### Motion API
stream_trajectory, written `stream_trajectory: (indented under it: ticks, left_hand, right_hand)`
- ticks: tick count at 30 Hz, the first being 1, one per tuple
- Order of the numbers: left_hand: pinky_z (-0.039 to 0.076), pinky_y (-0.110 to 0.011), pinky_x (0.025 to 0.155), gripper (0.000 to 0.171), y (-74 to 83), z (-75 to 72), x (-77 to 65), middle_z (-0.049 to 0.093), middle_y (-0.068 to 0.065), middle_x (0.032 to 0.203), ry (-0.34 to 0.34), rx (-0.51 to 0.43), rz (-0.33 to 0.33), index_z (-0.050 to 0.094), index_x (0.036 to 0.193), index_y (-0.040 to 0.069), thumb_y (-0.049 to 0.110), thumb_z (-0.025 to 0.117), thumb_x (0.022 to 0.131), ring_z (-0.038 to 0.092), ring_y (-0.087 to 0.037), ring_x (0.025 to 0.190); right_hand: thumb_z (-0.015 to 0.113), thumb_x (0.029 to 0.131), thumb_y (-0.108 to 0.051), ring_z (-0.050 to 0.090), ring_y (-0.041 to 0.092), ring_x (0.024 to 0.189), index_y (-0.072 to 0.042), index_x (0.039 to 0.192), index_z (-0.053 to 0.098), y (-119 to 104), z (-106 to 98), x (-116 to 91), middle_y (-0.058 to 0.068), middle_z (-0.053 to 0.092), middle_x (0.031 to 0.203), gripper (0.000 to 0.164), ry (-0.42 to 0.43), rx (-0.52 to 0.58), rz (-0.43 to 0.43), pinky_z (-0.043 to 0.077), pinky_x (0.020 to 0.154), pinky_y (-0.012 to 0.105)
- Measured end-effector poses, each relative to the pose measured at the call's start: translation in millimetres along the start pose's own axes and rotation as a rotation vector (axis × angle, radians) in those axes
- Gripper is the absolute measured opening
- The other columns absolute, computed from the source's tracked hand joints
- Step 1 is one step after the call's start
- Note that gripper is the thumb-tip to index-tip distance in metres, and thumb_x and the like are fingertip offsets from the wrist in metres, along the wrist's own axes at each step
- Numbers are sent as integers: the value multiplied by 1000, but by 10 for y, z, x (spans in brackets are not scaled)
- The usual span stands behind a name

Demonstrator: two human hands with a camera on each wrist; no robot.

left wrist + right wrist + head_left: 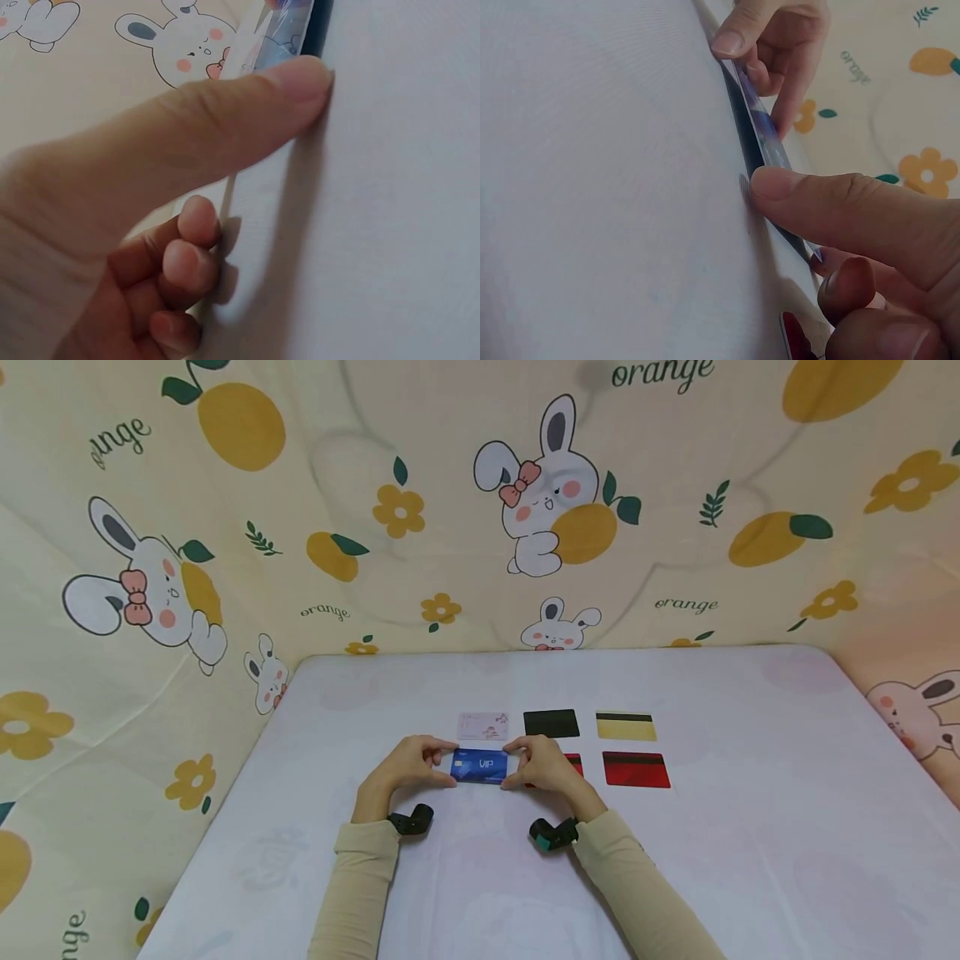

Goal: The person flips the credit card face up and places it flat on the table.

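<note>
A blue card [480,765] marked "VIP" lies flat or nearly flat just above the white tabletop, between both hands. My left hand [408,767] pinches its left end, thumb on the near edge and a finger on the far edge. The right hand [547,766] grips the right end the same way. In the right wrist view, the card [763,133] is seen edge-on with a dark shadow beneath it. Curled spare fingers [187,262] of the left hand sit close to the surface. Beyond the blue card is a pale pink patterned card [483,726].
A black card [551,722] and a gold card [626,727] with a dark stripe lie in the far row. Nearer are a red card [637,769] and another red card [575,762], mostly hidden by the right hand. Patterned cloth [450,560] hangs behind the table.
</note>
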State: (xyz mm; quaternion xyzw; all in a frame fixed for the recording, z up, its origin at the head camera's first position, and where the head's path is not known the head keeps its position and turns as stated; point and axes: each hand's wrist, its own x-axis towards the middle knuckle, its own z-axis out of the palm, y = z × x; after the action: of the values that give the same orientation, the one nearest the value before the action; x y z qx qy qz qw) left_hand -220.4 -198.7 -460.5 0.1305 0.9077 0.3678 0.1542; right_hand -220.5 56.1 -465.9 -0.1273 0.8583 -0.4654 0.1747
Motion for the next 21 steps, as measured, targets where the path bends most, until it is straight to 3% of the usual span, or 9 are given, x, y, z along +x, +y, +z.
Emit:
stream_trajectory:
  ticks: [21]
  left_hand:
    - [33, -21, 62, 59, 26, -7, -9, 50, -4, 79, 15, -51, -35, 66, 121, 3, 15, 87, 67, 42, -13, 71]
  right_hand:
    - [86, 67, -9, 41, 9, 49, -5, 115, 67, -15, 18, 2, -3, 46, 55, 51, 28, -28, 36, 32, 48, 21]
